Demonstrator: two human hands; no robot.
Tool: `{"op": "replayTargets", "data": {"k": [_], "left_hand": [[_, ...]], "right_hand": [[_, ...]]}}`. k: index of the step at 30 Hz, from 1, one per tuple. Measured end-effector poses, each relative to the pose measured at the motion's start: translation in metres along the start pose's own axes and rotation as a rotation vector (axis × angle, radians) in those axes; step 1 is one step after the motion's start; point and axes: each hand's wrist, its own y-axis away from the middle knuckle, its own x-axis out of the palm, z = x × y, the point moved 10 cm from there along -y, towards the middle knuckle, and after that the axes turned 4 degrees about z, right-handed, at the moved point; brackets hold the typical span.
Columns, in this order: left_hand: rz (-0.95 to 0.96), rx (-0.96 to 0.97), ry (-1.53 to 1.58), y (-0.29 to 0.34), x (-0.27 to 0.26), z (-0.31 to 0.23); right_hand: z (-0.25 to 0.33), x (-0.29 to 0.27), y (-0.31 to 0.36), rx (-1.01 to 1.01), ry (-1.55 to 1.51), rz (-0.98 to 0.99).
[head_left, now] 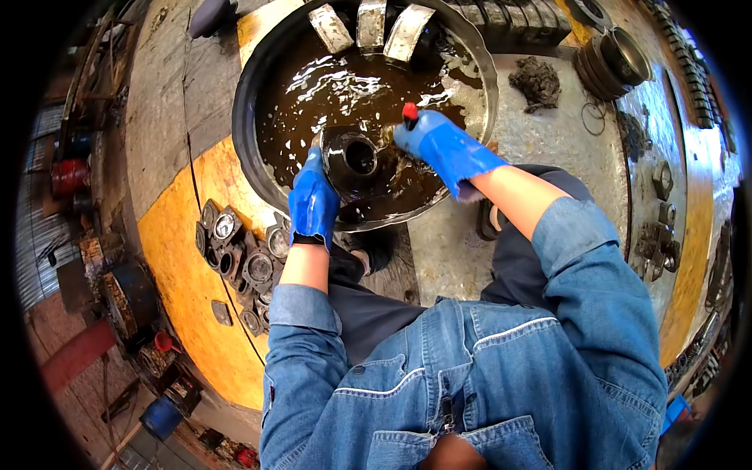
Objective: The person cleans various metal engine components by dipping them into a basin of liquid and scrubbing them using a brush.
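Observation:
A wide, dark metal basin (244,141) of brown, oily liquid lies before me. My left hand (315,197), in a blue glove, is closed on the left side of a dark, round metal part (338,174) with a hole through its middle, held over the liquid. My right hand (448,149), also in a blue glove, is wrapped round a red-handled brush (410,112). The brush's working end is blurred and partly hidden at the part's right side. Three curved metal pieces (370,25) rest against the basin's far rim.
Left of the basin, several greasy flanged metal parts (257,268) lie piled on a yellow board (184,235). To the right are a dark clump of rag or shavings (536,83), stacked metal rings (603,66) and several large nuts (663,180). Dark blocks (513,23) line the far side.

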Motion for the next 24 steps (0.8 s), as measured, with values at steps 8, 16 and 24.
{"op": "replayTargets", "data": {"k": [8, 16, 24], "left_hand": [[0.045, -0.002, -0.021, -0.003, 0.001, -0.011], [0.000, -0.027, 0.014, 0.008, 0.006, 0.009], [0.099, -0.156, -0.055, 0.001, 0.008, 0.021]], "right_hand": [[0.035, -0.006, -0.017, -0.187, -0.656, 0.117], [0.076, 0.048, 0.039, -0.200, -0.878, 0.284], [0.042, 0.068, 0.049, -0.127, 0.016, 0.347]]}}
